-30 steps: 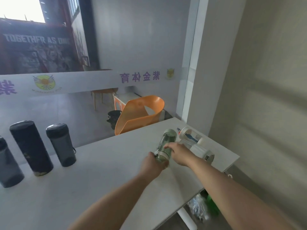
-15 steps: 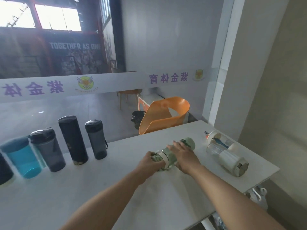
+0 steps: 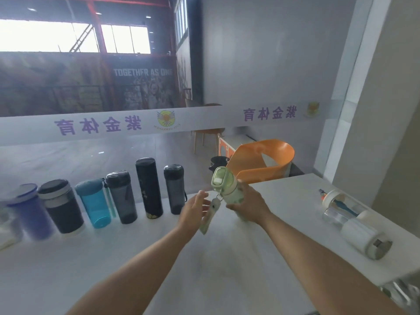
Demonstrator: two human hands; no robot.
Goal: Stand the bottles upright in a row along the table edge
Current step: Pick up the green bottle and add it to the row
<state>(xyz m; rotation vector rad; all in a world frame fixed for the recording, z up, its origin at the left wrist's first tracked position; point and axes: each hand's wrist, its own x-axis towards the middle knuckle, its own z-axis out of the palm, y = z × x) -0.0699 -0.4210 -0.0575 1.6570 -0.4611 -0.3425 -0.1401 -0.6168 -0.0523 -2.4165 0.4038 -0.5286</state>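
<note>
Green bottle (image 3: 227, 189) tilted mid-frame, right hand (image 3: 250, 204) gripping; left hand (image 3: 195, 209) open, off. Risk: one-handed hold slips, bottle drops.

2 bare forearms, no sleeves, watch or rings; left hand (image 3: 193, 211) and right hand (image 3: 248, 206) ungloved.

My right hand (image 3: 248, 202) is curled tight in a grip, arm stretched forward; my left hand (image 3: 195, 209) hovers open beside it.
</note>
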